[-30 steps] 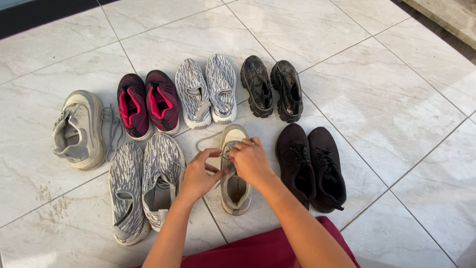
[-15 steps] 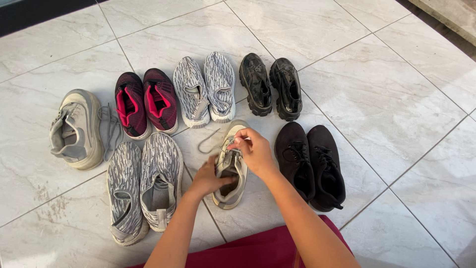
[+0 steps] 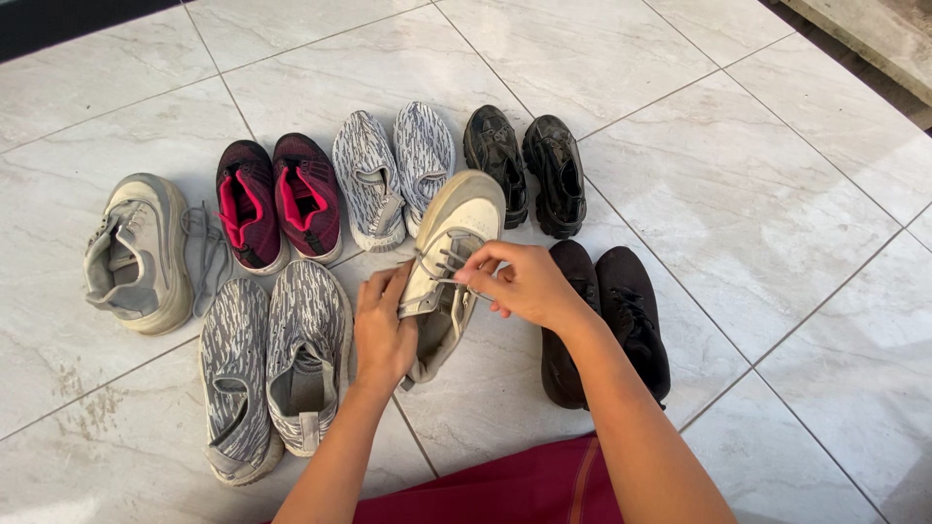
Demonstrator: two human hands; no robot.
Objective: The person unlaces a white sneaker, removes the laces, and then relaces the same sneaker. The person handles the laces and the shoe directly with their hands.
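**Beige sneaker lifted, lace pinched**

Held up off the tiled floor (image 3: pixel 757 194), tilted with toe pointing away: a beige sneaker (image 3: pixel 456 228), in the middle of the rows of shoes. Left hand (image 3: pixel 383 335) with grip clenched around the sneaker's heel and side. Right hand (image 3: pixel 524 283) with grip grasping the grey lace (image 3: pixel 442 264) between fingertips, over the tongue.

Just left of the held shoe, on the floor: a grey patterned pair (image 3: pixel 272 364). Just right, partly behind the right wrist: a black cloth pair (image 3: pixel 621 320). Beyond, in a row: a maroon and pink pair (image 3: pixel 277 204), a smaller grey patterned pair (image 3: pixel 383 170), a shiny black pair (image 3: pixel 524 165). Far left, lying alone: the matching beige sneaker (image 3: pixel 136 252), laces trailing loose. At the bottom edge: dark red cloth (image 3: pixel 505 485).
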